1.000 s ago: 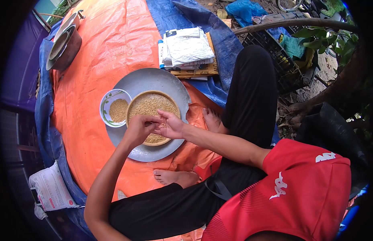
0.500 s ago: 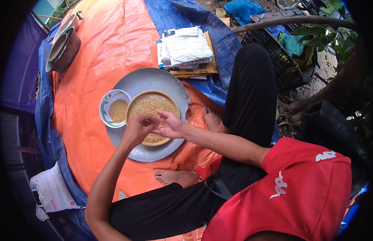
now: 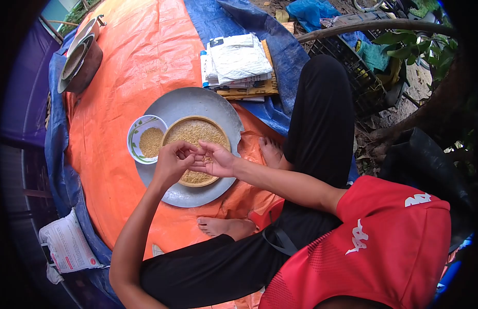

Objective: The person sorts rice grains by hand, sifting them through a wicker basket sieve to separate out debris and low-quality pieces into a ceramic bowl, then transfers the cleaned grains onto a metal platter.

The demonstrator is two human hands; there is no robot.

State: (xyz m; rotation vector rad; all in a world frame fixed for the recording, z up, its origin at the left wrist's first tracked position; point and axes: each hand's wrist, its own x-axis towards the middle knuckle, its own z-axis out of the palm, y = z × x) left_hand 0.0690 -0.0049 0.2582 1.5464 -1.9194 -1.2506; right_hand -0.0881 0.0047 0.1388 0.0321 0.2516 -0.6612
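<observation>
My right hand (image 3: 218,160) is turned palm up and cupped, its fingers reaching toward the other hand. Small pale grains, looking like unhusked rice, seem to lie in its palm. At its fingertips, my left hand (image 3: 178,157) has thumb and fingers pinched together; what they hold is too small to make out. Both hands are above a round shallow basket (image 3: 227,139) filled with yellowish grain (image 3: 190,131). Against the basket's left side stands a white bowl (image 3: 133,135) with a green leaf pattern, also holding grain. Basket and bowl rest on a round grey metal tray (image 3: 182,98).
An orange tarp (image 3: 136,56) with blue edges covers the ground. Folded white sacks (image 3: 241,59) lie beyond the tray, and nested basins (image 3: 84,62) stand at the upper left. A black crate (image 3: 352,77) is at the upper right. My bare feet (image 3: 226,226) flank the tray.
My left hand has shifted slightly, and its fingers now meet the right hand's fingertips higher up. The right hand's fingers have straightened a little. Basket, bowl and tray have not moved.
</observation>
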